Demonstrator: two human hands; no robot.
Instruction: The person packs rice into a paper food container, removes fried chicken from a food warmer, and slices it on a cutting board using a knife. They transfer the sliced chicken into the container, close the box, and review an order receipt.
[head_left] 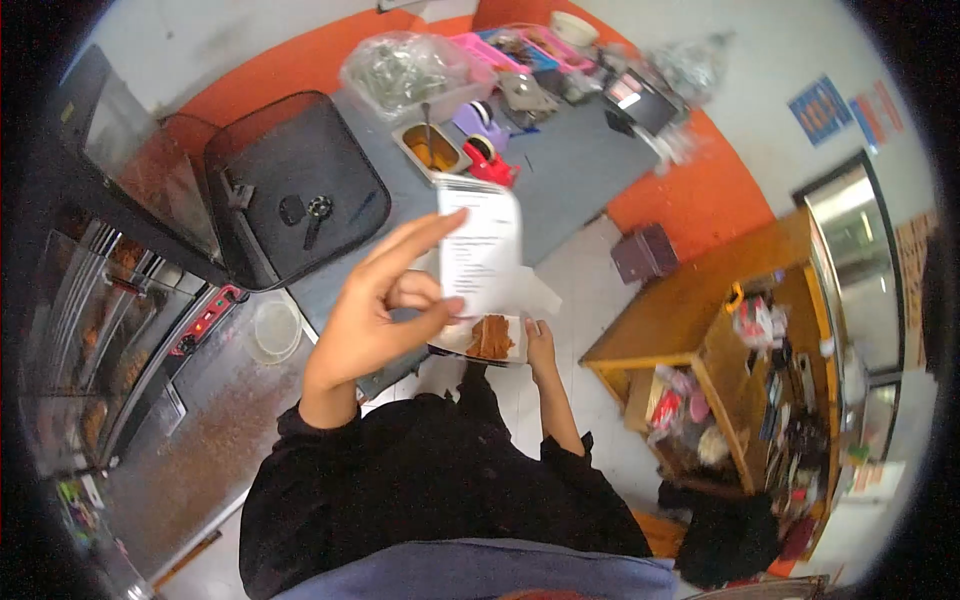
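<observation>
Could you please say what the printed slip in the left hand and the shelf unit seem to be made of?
Printed slip: likely thin white paper, bending near its top; seemingly matte, without glare.
Shelf unit: probably wood or plywood, judging by brown boards; perhaps varnished.

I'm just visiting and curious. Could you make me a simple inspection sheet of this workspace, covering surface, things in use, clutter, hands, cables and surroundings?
Surface: grey counter, bearing a black tray.
Job's things: printed paper slip, print too small to read; open white box holding brown food.
Clutter: purple tape dispenser, red tape dispenser and a plastic-covered tub on the counter.
Hands: left hand holds the slip by its edge; right hand grips the box's side.
Cables: nothing seen.
Surroundings: orange-and-white wall, wooden shelf unit.
</observation>
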